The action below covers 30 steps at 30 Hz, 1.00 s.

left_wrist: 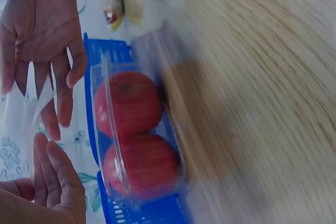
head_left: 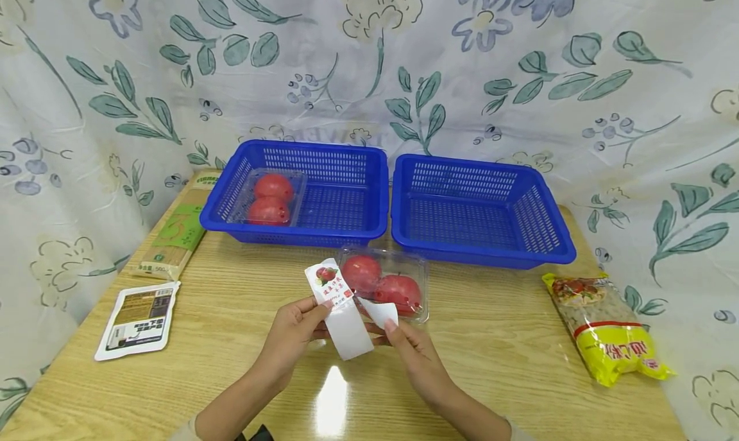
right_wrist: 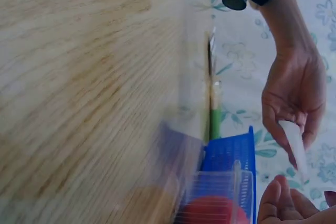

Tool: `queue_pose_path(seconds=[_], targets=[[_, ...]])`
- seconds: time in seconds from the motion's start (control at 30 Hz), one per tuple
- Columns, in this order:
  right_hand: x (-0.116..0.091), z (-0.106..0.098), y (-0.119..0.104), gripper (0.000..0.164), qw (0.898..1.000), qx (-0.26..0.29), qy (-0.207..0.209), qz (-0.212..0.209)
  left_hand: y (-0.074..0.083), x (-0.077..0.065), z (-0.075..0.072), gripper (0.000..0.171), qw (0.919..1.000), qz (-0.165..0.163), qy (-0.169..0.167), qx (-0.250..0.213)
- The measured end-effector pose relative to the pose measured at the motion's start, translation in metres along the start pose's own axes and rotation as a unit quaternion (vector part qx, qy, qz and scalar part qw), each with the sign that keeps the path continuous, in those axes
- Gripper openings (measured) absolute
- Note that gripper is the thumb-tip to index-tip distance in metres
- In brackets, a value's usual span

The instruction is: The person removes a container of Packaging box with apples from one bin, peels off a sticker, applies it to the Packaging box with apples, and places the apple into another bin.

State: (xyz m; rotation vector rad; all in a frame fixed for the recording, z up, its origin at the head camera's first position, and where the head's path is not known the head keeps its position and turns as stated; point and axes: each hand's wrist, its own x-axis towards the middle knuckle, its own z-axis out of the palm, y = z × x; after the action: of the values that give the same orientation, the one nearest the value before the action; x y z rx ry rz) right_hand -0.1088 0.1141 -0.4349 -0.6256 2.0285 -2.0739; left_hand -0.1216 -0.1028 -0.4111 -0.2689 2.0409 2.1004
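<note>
In front of my chest, my left hand [head_left: 297, 328] pinches a strip of white label paper [head_left: 349, 332] between thumb and fingers. The strip's upper part is an apple label [head_left: 329, 284] with red fruit and red lettering printed on it. My right hand [head_left: 412, 351] pinches a curled white flap [head_left: 381, 312] of paper beside the strip, thumb on top. Just beyond both hands, a clear plastic box [head_left: 424, 287] with two red apples [head_left: 398, 293] lies on the table; the label overlaps its left edge in the head view.
Two blue baskets stand at the back; the left basket [head_left: 294, 235] holds another clear box of red apples [head_left: 271, 197], next to the right basket [head_left: 482, 251]. On the left lie a noodle pack [head_left: 179, 226] and a white pouch [head_left: 138, 319]. A yellow bag [head_left: 606, 328] lies at right.
</note>
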Motion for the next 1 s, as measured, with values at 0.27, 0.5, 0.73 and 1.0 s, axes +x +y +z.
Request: queue_pose_path(seconds=[0.27, 0.5, 0.73, 1.0], targets=[[0.008, -0.012, 0.001, 0.039, 0.969, -0.196, 0.063, -0.138, 0.006, 0.022, -0.047, 0.039, 0.9957, -0.002, 0.037, 0.084], [0.015, -0.022, 0.003, 0.038, 0.949, -0.272, 0.096, -0.128, -0.013, 0.043, -0.074, 0.049, 0.9753, -0.009, 0.022, 0.22], [0.018, -0.023, 0.004, 0.032, 0.944, -0.299, 0.096, -0.102, -0.028, 0.05, -0.074, 0.058, 0.9107, 0.056, 0.026, 0.409], [0.025, -0.023, 0.008, 0.037, 0.896, -0.392, 0.113, -0.178, -0.012, 0.037, -0.056, 0.029, 0.8714, 0.146, 0.089, 0.46]])
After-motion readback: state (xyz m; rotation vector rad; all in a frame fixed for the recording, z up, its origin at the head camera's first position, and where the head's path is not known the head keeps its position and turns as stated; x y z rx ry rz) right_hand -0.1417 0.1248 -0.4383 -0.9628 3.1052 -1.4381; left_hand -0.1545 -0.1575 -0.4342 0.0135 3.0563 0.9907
